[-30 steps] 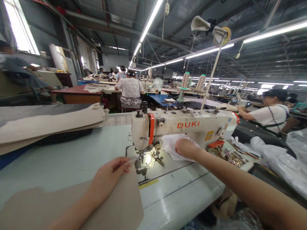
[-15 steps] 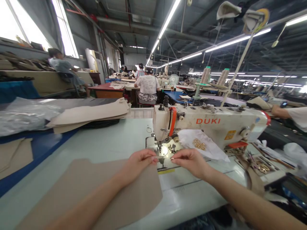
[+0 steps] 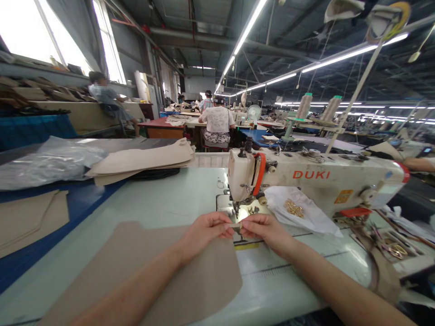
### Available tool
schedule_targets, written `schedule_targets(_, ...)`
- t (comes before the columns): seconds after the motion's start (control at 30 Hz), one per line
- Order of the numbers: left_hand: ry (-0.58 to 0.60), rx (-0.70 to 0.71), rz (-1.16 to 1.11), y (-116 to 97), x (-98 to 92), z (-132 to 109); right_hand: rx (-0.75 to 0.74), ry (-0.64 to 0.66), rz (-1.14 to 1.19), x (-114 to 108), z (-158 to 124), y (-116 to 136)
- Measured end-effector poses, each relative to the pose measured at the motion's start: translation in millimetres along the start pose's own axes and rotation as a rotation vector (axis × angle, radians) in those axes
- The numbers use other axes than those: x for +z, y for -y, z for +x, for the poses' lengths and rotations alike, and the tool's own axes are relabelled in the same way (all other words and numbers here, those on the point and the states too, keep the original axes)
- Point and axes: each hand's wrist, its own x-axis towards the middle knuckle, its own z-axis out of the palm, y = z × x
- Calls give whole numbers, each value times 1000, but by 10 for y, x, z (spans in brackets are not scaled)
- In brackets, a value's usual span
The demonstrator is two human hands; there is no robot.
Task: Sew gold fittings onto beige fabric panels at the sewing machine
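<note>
My left hand (image 3: pixel 207 232) and my right hand (image 3: pixel 263 231) meet in front of the needle of a white DUKI industrial sewing machine (image 3: pixel 316 181). Between their fingertips is a narrow beige fabric strip (image 3: pixel 234 225), pinched by my left hand. My right fingers pinch a small gold ring (image 3: pixel 240 225) on the strip's end. Under my left forearm lies a flat beige fabric panel (image 3: pixel 146 271) on the pale table. To the right of my right hand, several gold rings (image 3: pixel 294 208) lie on a white cloth (image 3: pixel 299 213).
A stack of beige panels (image 3: pixel 139 160) and a clear plastic bag (image 3: pixel 50 163) lie at the far left of the table. Metal hardware and tools (image 3: pixel 390 244) lie to the machine's right. A thread stand (image 3: pixel 316 113) rises behind it. Co-workers sit farther off.
My right hand has left the white cloth and come to the middle, now close to my left hand, with the gold ring on the strip. The view has turned left, uncovering the gold rings on the cloth.
</note>
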Motion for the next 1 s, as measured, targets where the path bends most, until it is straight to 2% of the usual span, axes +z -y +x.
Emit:
schedule_targets(0.13,29,-36,-78,-31,4,-57,139,91,134,2,-14,67)
schedule_targets(0.23,51,-61,-136,-35,4,-78,165,128,156,12,-14,92)
schedule_targets(0.37,36,-79,-164,-40,0,-79,122,134,144,42,-8,79)
schedule_targets(0.57,-53,-47,-138,-23,7,-35,-9,-32,48,121,16,-2)
schedule_targets(0.7,-116,-17,-95,-23,18,-31,-77,-61,-7,211,80,-24)
schedule_targets(0.83,-141,-19,-96,-57,19,-76,-39,-61,25,309,141,-22)
schedule_targets(1.0,-136,-62,-253,-72,-4,-98,-1,5,229,361,166,-56)
